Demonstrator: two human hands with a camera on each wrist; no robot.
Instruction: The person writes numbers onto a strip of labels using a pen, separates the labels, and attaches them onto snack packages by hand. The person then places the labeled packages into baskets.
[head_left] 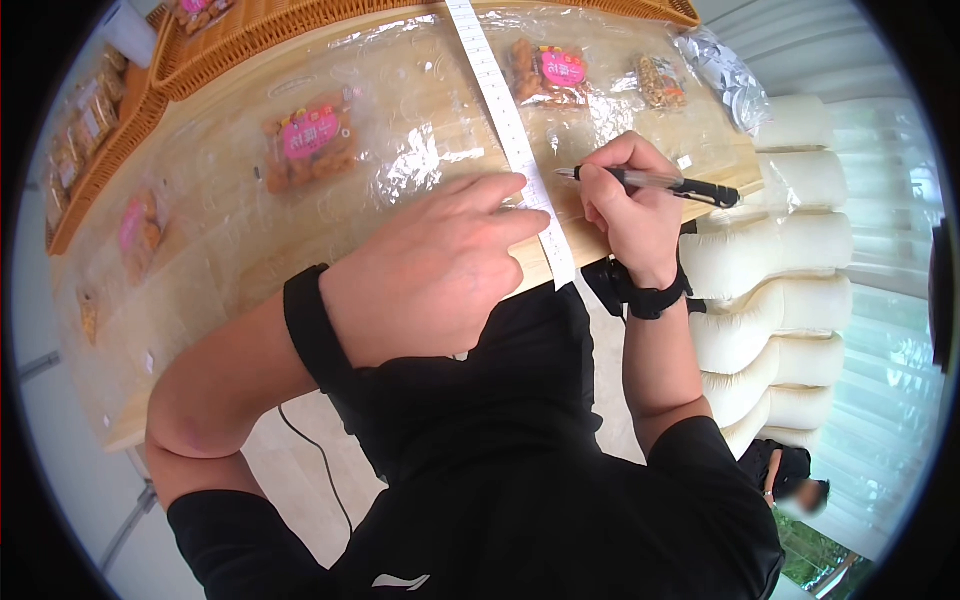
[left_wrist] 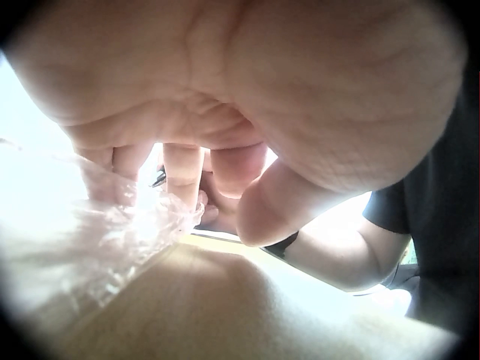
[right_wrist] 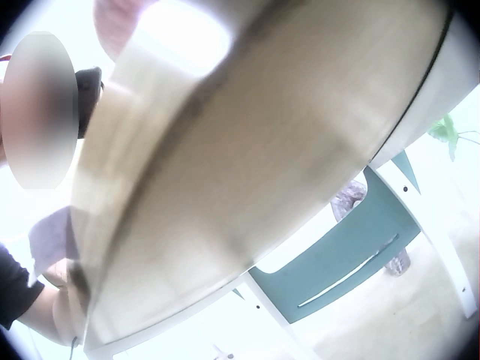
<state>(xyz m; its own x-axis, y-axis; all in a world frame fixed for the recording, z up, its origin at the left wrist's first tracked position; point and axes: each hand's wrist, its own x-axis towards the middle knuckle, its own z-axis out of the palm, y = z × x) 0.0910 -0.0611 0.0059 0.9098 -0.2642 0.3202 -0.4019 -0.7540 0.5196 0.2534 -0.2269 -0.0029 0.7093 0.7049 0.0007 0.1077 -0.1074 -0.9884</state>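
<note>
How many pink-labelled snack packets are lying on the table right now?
3 clearly: one pink-labelled packet beyond the left hand, one right of the measuring tape, one near the left edge. More sit in the wicker trays, labels unclear.

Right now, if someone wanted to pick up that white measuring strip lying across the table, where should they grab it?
Probably the near end of the measuring strip, where it reaches the table edge by the body. It lies flat on the plastic film, so pinch from the edge. The left hand presses it down; the right hand holds a pen beside it.
</note>
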